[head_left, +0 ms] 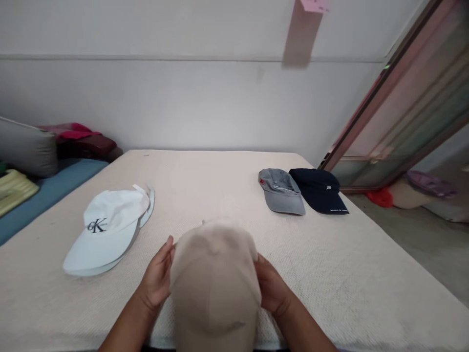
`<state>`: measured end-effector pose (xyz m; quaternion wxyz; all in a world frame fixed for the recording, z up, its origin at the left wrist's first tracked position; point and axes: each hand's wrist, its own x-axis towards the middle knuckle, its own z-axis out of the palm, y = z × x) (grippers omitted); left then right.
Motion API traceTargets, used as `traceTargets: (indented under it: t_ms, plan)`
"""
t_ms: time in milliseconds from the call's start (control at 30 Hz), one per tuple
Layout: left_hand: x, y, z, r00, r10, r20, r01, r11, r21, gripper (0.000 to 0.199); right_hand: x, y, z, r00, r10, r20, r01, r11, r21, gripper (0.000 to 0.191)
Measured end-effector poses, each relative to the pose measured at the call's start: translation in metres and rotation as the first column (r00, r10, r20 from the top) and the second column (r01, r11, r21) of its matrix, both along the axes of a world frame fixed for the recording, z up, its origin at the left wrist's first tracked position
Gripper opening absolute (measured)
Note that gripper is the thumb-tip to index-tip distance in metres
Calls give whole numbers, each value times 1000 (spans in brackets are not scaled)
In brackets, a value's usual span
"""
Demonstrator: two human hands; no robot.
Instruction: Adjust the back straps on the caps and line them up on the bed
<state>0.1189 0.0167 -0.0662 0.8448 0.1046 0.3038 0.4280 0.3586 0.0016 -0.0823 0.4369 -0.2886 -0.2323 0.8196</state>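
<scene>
Nearest, the left hand [158,278] and right hand [270,288] clasp the sides of a beige cap [215,283] above the bed's [227,186] near edge. A loose grip could drop it. Farther off lie white [106,230], grey [281,191] and navy [319,190] caps.

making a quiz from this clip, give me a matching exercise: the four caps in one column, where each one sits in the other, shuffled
Things:
1. beige cap
2. white cap
3. grey cap
4. navy cap

Places:
A. far right on the mattress, nearest its edge
B. alone on the left side, logo showing
C. between the left hand and right hand
D. just left of the darkest cap

Pairs: 1-C, 2-B, 3-D, 4-A
</scene>
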Motion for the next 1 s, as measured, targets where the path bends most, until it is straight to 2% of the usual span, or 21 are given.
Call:
traceTargets:
  t_ms: [100,167,233,333,400,500,600,700,800,900,1000]
  plan:
    - [-3,0,1,998,-41,-57,34,993,-113,35,0,-6,-8,981,186,47,-185,982,-19,31]
    - [-3,-2,1,994,6,-110,-14,997,-69,28,4,-3,-7,972,230,50,-230,973,-2,30]
    - [-2,-4,3,985,42,-168,-36,998,42,20,10,3,-2,979,200,29,-201,979,36,35]
    - [3,-10,3,973,-17,-232,59,983,175,17,18,14,6,993,115,-8,-114,990,85,41]
    - [7,-14,2,958,-97,-269,153,969,195,16,21,19,8,997,72,-11,-71,992,106,34]
    - [11,-18,-4,925,-205,-319,268,949,168,16,21,22,6,997,71,-2,-70,988,137,23]
    - [14,-19,-9,903,-264,-338,330,931,154,22,21,23,4,996,84,10,-84,982,169,19]
    - [18,-18,-11,907,-272,-323,339,924,175,28,23,25,4,997,62,47,-69,979,190,21]
    - [25,-15,-11,914,-242,-325,311,933,182,34,25,28,6,988,14,154,-47,976,211,26]
    - [32,-13,-11,919,-193,-344,273,940,204,33,28,32,6,968,-49,248,-4,977,212,22]
    - [36,-11,-9,915,-144,-376,235,949,208,29,32,36,8,963,-101,251,42,972,232,24]
